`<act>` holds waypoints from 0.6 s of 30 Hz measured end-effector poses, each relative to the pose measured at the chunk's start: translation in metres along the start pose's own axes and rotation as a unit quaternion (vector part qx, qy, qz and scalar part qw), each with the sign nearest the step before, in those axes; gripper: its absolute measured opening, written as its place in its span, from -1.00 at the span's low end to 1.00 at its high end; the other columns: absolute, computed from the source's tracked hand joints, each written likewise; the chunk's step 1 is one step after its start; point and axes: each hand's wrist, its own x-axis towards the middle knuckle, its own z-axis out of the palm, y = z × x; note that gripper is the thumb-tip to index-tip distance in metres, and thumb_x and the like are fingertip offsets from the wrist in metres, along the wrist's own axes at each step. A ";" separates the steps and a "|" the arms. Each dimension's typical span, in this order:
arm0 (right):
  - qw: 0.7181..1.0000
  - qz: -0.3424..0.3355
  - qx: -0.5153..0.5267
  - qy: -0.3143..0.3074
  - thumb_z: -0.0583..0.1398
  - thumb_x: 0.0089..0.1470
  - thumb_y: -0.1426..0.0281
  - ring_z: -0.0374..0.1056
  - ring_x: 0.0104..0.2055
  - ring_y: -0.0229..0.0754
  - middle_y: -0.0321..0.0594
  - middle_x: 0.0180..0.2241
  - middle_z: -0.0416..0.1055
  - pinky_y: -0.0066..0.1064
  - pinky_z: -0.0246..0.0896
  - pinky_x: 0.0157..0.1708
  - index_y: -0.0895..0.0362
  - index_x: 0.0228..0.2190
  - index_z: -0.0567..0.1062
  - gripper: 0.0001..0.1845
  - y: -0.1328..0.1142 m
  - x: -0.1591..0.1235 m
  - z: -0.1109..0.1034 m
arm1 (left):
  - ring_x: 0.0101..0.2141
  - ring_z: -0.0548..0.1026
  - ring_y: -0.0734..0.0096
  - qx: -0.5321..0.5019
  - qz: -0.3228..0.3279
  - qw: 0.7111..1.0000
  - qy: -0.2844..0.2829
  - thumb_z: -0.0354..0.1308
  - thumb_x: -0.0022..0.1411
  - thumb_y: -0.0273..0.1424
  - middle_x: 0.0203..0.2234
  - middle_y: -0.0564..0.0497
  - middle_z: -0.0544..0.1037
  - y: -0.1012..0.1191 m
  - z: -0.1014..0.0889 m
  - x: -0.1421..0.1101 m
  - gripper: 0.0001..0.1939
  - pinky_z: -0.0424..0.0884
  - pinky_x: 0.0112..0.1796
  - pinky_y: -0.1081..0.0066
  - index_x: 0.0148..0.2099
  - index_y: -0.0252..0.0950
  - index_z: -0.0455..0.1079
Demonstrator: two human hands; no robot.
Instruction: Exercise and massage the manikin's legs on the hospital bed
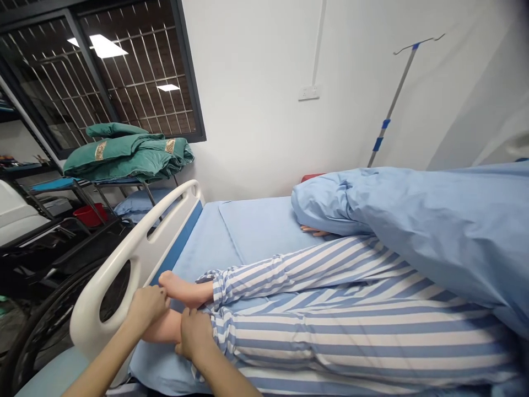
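Observation:
A figure in blue-and-white striped pyjamas (330, 325) lies on a hospital bed, bare feet toward the white footboard (136, 248). My left hand (146, 306) is wrapped round the front of the near foot (165, 329). My right hand (195, 332) is closed round that leg's ankle at the trouser cuff. The far foot (182, 289) rests just above my hands. A light blue duvet (413, 220) covers the upper body, with one hand (314, 231) of the figure showing under its edge.
A light blue sheet (248, 231) covers the mattress. A wheelchair wheel (37, 331) stands beside the footboard at left. Folded green blankets (128, 154) lie on a rack below a barred window. A red basin (88, 215) sits under the rack. A drip stand (392, 99) rises by the far wall.

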 end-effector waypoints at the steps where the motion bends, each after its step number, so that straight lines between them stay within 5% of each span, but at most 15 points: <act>1: 1.000 -0.001 0.000 0.003 0.33 -0.30 0.18 0.38 -0.24 0.04 0.03 -0.24 0.42 -0.19 0.32 -0.33 0.25 -0.10 0.35 -0.29 0.000 0.000 0.002 | -0.27 0.51 0.04 0.004 -0.014 1.000 0.019 -0.20 0.20 -0.33 -0.33 -0.28 0.56 0.000 0.000 -0.003 -0.56 0.31 -0.25 0.18 -0.27 -0.36 0.51; 5: 1.000 0.005 0.000 0.012 0.34 -0.32 0.18 0.38 -0.26 0.04 0.03 -0.25 0.41 -0.18 0.32 -0.34 0.25 -0.11 0.35 -0.28 -0.001 0.000 0.006 | -0.32 0.51 0.03 0.000 -0.105 0.991 0.088 -0.24 0.21 -0.22 -0.39 -0.23 0.56 -0.001 -0.001 -0.013 -0.52 0.31 -0.34 0.22 -0.30 -0.35 0.48; 11: 1.000 0.013 0.002 0.025 0.36 -0.35 0.15 0.38 -0.28 0.03 0.00 -0.27 0.42 -0.18 0.32 -0.33 0.25 -0.13 0.34 -0.27 -0.001 -0.003 0.006 | -0.40 0.49 0.20 -0.152 -0.253 0.949 0.111 -0.25 0.21 -0.19 -0.36 -0.12 0.56 -0.001 0.013 -0.028 -0.57 0.23 -0.42 0.36 -0.29 -0.22 0.43; 15: 0.999 0.010 0.003 0.033 0.36 -0.36 0.16 0.38 -0.26 0.03 0.00 -0.27 0.41 -0.18 0.31 -0.31 0.25 -0.13 0.34 -0.26 -0.001 -0.004 0.007 | -0.39 0.46 0.28 -0.223 -0.268 0.918 0.188 -0.27 0.25 -0.14 -0.30 -0.10 0.55 0.006 0.028 -0.044 -0.55 0.20 -0.42 0.39 -0.16 -0.24 0.38; 18: 0.999 0.009 0.008 0.032 0.37 -0.39 0.16 0.38 -0.26 0.06 0.05 -0.26 0.41 -0.16 0.30 -0.31 0.26 -0.13 0.34 -0.23 -0.001 -0.003 0.009 | -0.39 0.45 0.27 -0.207 -0.255 0.925 0.192 -0.26 0.26 -0.16 -0.31 -0.12 0.54 0.006 0.029 -0.049 -0.55 0.20 -0.41 0.38 -0.14 -0.25 0.38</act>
